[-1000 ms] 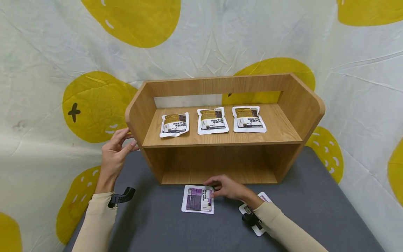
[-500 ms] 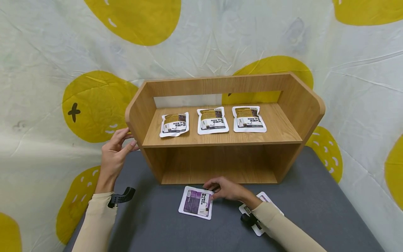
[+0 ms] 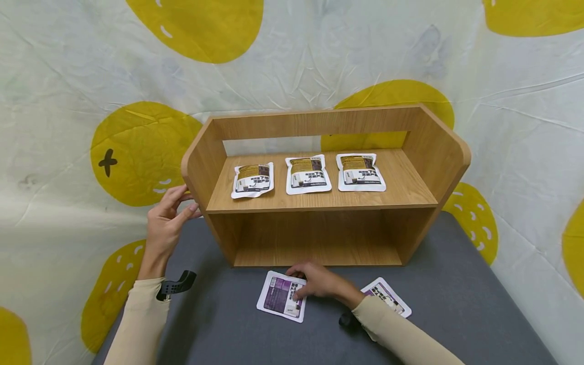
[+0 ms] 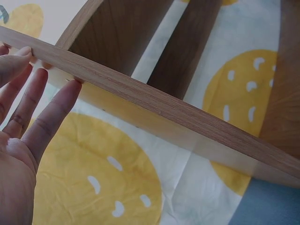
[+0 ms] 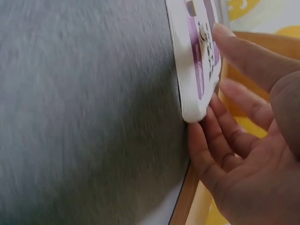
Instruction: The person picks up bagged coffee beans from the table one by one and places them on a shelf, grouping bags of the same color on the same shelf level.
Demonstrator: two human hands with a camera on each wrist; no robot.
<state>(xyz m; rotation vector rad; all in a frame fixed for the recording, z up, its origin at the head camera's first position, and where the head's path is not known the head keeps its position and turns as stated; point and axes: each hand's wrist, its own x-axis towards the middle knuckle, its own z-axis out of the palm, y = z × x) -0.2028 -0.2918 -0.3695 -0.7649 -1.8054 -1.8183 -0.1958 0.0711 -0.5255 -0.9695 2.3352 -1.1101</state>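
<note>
A flat white-edged pouch with a purple label (image 3: 279, 295) lies on the grey table just in front of a two-tier wooden shelf (image 3: 315, 203). My right hand (image 3: 321, 282) pinches its right side, thumb over the label and fingers at the far edge. Seen from the right wrist, the fingers curl at the corner of the pouch (image 5: 190, 70). My left hand (image 3: 164, 225) rests its fingertips against the shelf's left side panel; the left wrist view shows those fingers nearly straight along the panel edge (image 4: 140, 93).
Three white pouches with brown-gold labels stand in a row on the upper tier: left (image 3: 253, 181), middle (image 3: 308, 175) and right (image 3: 361, 173). Another purple pouch (image 3: 385, 294) lies partly under my right forearm. A patterned cloth (image 3: 292, 66) hangs behind the shelf.
The purple pouch has turned clockwise and slid slightly toward me and left. My right hand has shifted left and nearer, its thumb now farther over the label. My left hand stays put.
</note>
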